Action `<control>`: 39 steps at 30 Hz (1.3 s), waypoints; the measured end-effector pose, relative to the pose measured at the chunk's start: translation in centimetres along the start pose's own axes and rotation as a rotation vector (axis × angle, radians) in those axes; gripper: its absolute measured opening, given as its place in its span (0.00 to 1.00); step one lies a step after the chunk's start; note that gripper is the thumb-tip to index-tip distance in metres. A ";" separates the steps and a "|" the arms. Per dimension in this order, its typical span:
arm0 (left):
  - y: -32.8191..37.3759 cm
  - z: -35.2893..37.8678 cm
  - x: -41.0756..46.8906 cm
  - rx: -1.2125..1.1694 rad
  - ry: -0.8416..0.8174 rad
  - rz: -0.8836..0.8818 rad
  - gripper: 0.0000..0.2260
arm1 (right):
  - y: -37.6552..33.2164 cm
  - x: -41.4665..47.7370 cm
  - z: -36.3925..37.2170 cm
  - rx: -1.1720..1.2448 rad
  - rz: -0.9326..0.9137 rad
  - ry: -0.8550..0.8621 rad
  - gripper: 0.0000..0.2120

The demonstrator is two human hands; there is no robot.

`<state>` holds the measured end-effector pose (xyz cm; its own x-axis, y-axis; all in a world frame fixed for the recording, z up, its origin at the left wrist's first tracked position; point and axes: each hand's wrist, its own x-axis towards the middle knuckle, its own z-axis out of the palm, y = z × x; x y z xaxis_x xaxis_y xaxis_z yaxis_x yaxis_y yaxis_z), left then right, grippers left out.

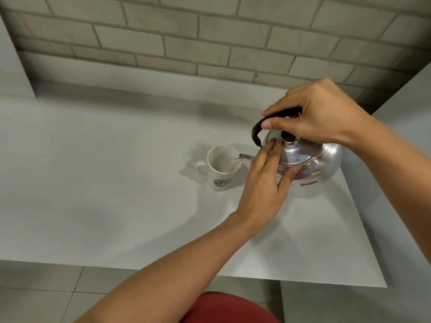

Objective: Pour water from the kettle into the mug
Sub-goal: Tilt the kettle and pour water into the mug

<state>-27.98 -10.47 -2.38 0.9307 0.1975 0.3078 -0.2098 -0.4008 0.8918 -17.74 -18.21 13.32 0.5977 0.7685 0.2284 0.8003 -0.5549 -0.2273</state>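
A shiny steel kettle [314, 162] with a black handle and black lid knob is tilted to the left over the white table [116, 183]. My right hand [319, 113] grips the black handle from above. My left hand [265, 183] rests flat against the kettle's lid and side, fingers spread. The spout reaches over the rim of a white mug [221, 170] with a green logo, which stands upright on the table, handle to the left. A thin stream of water runs from the spout into the mug.
A grey brick wall [210, 38] runs behind the table. The table's right edge lies just past the kettle, and its front edge is near me. Tiled floor and a red garment [228, 308] show below.
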 end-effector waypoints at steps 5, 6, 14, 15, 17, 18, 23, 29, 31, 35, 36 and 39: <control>-0.1 0.1 0.0 -0.014 0.014 0.003 0.26 | -0.7 0.1 -0.2 -0.014 0.026 -0.020 0.18; -0.1 0.1 0.0 -0.013 0.017 0.005 0.26 | -0.9 0.2 -0.3 -0.013 0.031 -0.026 0.19; -0.2 0.2 0.3 -0.015 0.029 0.023 0.26 | -1.9 0.6 -0.7 -0.047 0.034 -0.074 0.21; -0.2 0.2 0.3 -0.018 0.030 0.024 0.26 | -2.0 0.6 -0.7 -0.050 0.033 -0.076 0.21; -0.2 0.3 0.3 -0.020 0.032 0.027 0.26 | -2.1 0.7 -0.8 -0.057 0.028 -0.080 0.21; -0.2 0.3 0.4 -0.020 0.035 0.028 0.26 | -2.1 0.7 -0.8 -0.061 0.024 -0.080 0.21; -0.4 0.5 0.5 -0.024 0.041 0.027 0.26 | -2.3 0.8 -0.9 -0.070 0.016 -0.088 0.21; -0.5 0.7 0.6 -0.022 0.051 0.023 0.26 | -2.2 1.1 -0.8 -0.101 0.006 -0.097 0.17; -0.5 0.7 0.6 -0.023 0.055 0.025 0.26 | -2.3 1.2 -0.8 -0.102 0.006 -0.100 0.19; -0.4 0.7 0.7 -0.036 0.057 0.018 0.26 | -2.3 1.4 -0.9 -0.120 -0.001 -0.117 0.18; -0.3 0.6 0.7 -0.041 0.063 0.018 0.26 | -2.3 1.5 -0.9 -0.126 -0.003 -0.121 0.17; -0.1 0.7 0.7 -0.060 0.073 0.018 0.26 | -2.5 1.6 -1.0 -0.137 -0.007 -0.136 0.17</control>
<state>-27.11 -10.87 -2.48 0.9027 0.2565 0.3454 -0.2461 -0.3508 0.9036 -18.72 -15.88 15.18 0.5874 0.8034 0.0977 0.8091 -0.5803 -0.0928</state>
